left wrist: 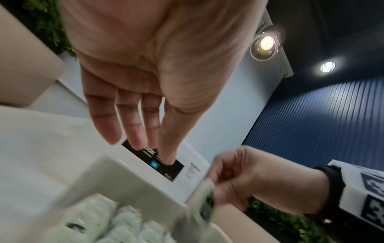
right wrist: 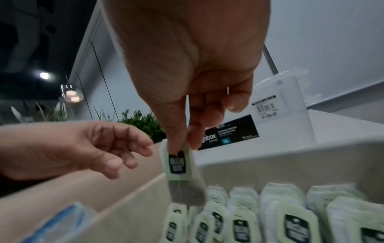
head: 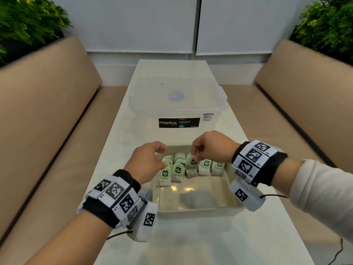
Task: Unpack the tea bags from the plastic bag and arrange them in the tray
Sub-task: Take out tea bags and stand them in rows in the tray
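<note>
A cream tray (head: 196, 212) lies on the white table, with several green-labelled tea bags (head: 205, 166) standing in rows at its far end. My right hand (head: 193, 156) pinches one tea bag (head: 191, 165) by its green tag and holds it just above the middle row. In the right wrist view the thumb and forefinger of that hand (right wrist: 185, 144) grip the tag, and the tea bag (right wrist: 180, 172) hangs over the rows (right wrist: 290, 222). My left hand (head: 162, 155) hovers over the tray's far left corner, fingers loosely curled and empty. A bluish plastic bag (right wrist: 62, 220) lies left of the tray.
A clear lidded Megabox storage box (head: 177, 104) stands right behind the tray. Beige benches (head: 47, 121) run along both sides of the narrow table (head: 210, 241). Green plants (head: 28, 20) fill the back corners. The near half of the tray floor holds nothing.
</note>
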{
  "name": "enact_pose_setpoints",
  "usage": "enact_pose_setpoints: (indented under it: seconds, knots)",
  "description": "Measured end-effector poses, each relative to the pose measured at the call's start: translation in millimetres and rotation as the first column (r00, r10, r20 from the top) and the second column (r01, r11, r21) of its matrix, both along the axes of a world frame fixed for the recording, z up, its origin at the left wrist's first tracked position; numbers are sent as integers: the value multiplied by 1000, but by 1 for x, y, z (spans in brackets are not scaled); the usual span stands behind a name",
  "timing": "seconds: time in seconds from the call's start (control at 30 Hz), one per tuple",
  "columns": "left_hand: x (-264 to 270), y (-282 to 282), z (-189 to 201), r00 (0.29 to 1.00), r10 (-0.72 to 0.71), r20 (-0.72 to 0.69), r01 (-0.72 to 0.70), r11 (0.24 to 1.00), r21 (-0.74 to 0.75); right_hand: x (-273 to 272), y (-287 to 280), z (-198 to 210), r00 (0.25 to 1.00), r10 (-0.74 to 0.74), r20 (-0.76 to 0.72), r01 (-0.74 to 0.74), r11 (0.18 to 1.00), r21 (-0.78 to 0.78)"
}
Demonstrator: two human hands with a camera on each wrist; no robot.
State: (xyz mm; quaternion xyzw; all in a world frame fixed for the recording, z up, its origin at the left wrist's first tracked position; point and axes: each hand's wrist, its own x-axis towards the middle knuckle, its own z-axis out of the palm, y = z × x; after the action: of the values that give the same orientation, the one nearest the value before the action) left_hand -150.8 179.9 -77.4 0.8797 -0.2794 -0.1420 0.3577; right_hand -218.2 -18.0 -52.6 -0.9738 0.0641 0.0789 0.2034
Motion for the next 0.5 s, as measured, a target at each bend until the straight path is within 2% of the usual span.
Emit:
enact_pose_setpoints:
  seconds: [0.13,0.23,0.33,0.5]
  knots:
    - [9,11,-6,1000,11,11,-13,983,182,15,-5,-22,978,22,-206,-61,980,-187]
    - [12,14,-12,1000,8,17,-13,961,276,26,-5,-38,953,49,-300,-129,959,-254]
    - [12,15,-18,999,30,-21,-23,958,285,35,-5,-49,941,48,-336,-150,947,-285]
    - [12,17,-24,997,34,-74,-12,958,285,42,-7,-58,948,19,-316,-127,937,-326]
